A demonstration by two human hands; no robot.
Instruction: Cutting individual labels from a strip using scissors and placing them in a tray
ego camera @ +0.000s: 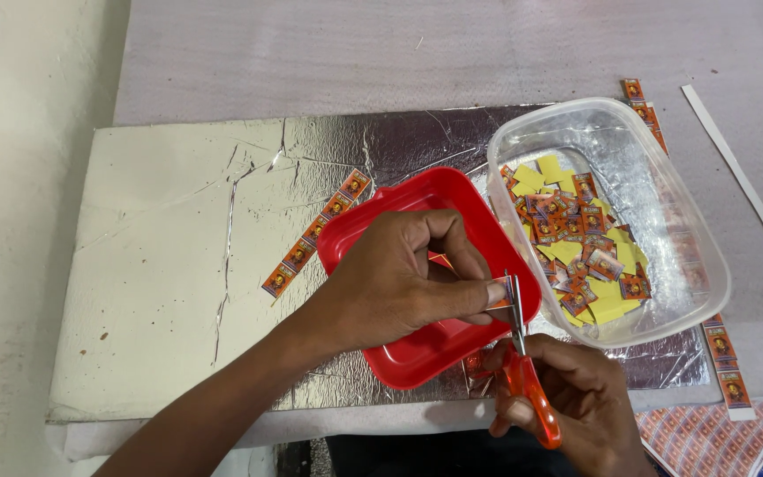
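My left hand [399,283] hovers over a red square lid [417,353] and pinches the end of a narrow orange label strip [503,291] between thumb and fingers. My right hand [576,406] grips orange-handled scissors [530,389], blades pointing up and closing on the strip right beside my left fingertips. Just right of the lid stands a clear plastic tub [664,212] holding several small cut orange labels and yellow backs [580,238].
A foil-covered board [178,265] lies on the grey cloth table. Another label strip [315,231] lies on the foil left of the lid. More strips [728,371] sit right of the tub, a printed label sheet [708,442] at bottom right, a white paper strip [744,185] at far right.
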